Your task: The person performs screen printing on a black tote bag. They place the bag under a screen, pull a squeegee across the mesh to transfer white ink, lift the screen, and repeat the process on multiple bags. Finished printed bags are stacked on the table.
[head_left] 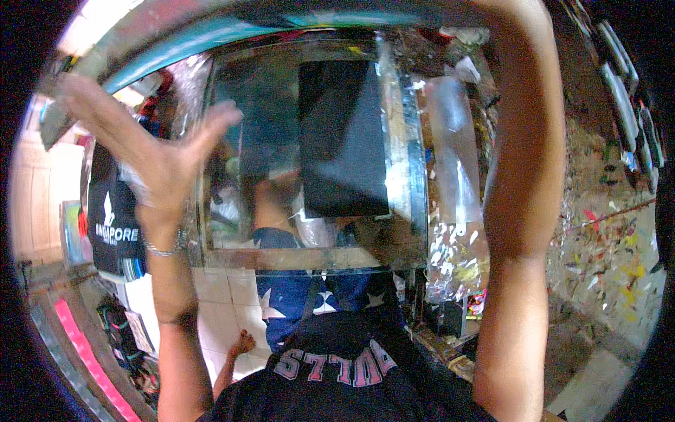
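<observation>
A teal-edged bar (235, 29) arches across the top of the frame, its long axis running left to right (the curve perhaps partly the lens's). The left hand (151, 155), upper left, is the nearer one visible, fingers spread apart at the bar's left end; contact cannot be told. The right forearm (524, 141) rises at right, its fingers unseen. Below, bare glass (267, 91) separates thumb from black rectangular panel (341, 133).

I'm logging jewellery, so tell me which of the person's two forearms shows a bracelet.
The left forearm, with a silvery bracelet at its wrist; none shows on the right forearm.
</observation>
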Demonstrator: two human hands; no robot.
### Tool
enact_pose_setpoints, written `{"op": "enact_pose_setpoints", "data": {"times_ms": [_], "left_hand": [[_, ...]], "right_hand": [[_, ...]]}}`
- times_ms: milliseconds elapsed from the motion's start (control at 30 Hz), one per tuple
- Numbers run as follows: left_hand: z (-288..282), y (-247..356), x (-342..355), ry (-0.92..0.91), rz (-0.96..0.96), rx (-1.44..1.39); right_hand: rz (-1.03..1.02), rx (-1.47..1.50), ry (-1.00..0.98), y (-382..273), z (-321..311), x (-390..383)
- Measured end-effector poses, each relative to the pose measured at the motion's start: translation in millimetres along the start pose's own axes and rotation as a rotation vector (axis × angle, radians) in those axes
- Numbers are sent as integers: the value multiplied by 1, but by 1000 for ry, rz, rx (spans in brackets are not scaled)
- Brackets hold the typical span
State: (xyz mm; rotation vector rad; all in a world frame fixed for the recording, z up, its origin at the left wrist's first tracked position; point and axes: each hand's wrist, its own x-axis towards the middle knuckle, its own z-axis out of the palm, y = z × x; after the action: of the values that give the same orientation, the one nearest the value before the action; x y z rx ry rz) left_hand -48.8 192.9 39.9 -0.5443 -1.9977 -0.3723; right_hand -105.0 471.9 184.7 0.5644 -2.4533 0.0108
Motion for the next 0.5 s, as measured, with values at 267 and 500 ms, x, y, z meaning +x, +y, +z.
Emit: {"op": "enact_pose_setpoints", "data": {"times_ms": [267, 500], "left_hand": [[-52, 20, -88, -995, -96, -124], [-20, 22, -180, -956, -168, -224]], "right_hand": [[-1, 190, -82, -97, 73, -204], [72, 419, -675, -68, 154, -178]]}}
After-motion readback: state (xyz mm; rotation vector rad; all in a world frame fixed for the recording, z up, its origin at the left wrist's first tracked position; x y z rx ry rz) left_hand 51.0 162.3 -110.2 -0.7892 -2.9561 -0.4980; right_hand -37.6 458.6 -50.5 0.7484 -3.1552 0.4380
